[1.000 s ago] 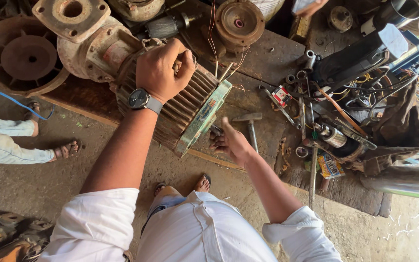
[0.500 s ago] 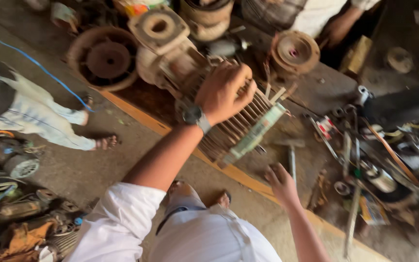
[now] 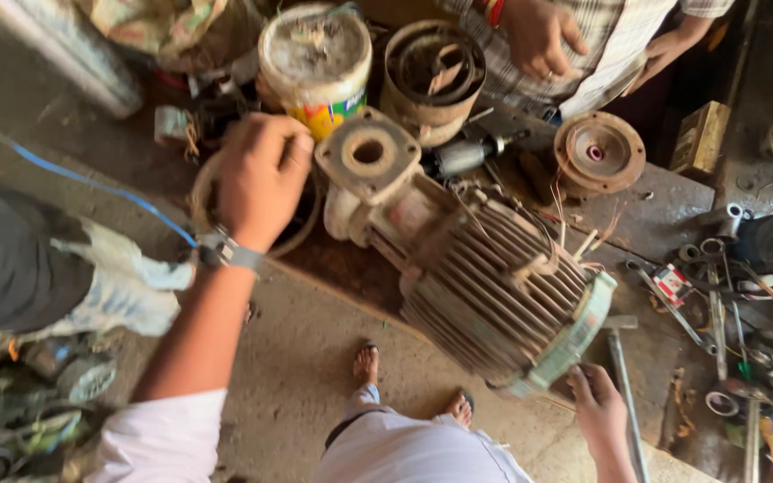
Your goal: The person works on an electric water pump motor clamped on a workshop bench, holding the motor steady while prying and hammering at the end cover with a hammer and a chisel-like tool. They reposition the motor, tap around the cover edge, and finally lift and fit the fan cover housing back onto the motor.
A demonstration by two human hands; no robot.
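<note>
Left hand (image 3: 261, 179) grips a rusty round cover (image 3: 212, 210); right hand (image 3: 599, 407) clasps the finned motor's (image 3: 494, 286) end.

Rust-brown motor (image 3: 485, 277), its ribbed casing dark and striped with parallel fins, a pale green ring (image 3: 574, 340) at the end near the bench's front edge. Left hand (image 3: 261, 179) wears a grey-strapped watch (image 3: 221, 252) above a white sleeve (image 3: 163, 438). Blue wire (image 3: 91, 183) runs across the dark floor. White bucket (image 3: 315, 63) with a yellow, red and green band near the bench's back edge. Rusty reddish disc (image 3: 598, 152). Checked shirt (image 3: 610, 45), cream with brown lines, at the back.
</note>
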